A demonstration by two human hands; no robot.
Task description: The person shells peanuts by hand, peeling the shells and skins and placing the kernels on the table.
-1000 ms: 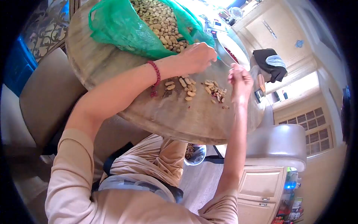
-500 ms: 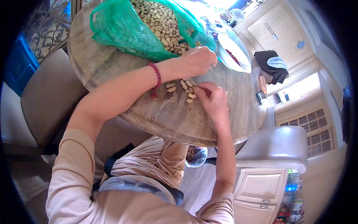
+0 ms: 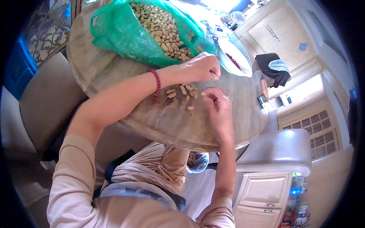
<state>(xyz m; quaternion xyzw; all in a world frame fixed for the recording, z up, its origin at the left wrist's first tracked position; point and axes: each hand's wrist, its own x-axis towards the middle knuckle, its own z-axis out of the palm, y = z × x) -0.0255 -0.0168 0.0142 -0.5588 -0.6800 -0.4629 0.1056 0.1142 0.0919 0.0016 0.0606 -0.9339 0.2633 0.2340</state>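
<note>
My left hand (image 3: 203, 68), with a red bead bracelet on its wrist, is closed above the table beside the green bag (image 3: 131, 38); whatever its fingers hold is hidden. My right hand (image 3: 219, 108) pinches a peanut (image 3: 204, 94) between thumb and fingertips, just right of several loose peanuts (image 3: 190, 91) on the wooden table (image 3: 167, 125). The green bag lies open and full of unshelled peanuts (image 3: 161, 28). Beyond my hands, a white bowl (image 3: 243, 64) holds dark red kernels (image 3: 232, 60).
Below the table's edge stands a bin (image 3: 201, 163) with shells in it. A grey chair (image 3: 277, 148) is at the right, a beige one (image 3: 49, 98) at the left. A wooden-handled object (image 3: 264, 88) lies by the right table edge.
My right hand came from near the bowl to the loose peanuts, then drew slightly away with one pinched. My left hand stays closed near the bag.
</note>
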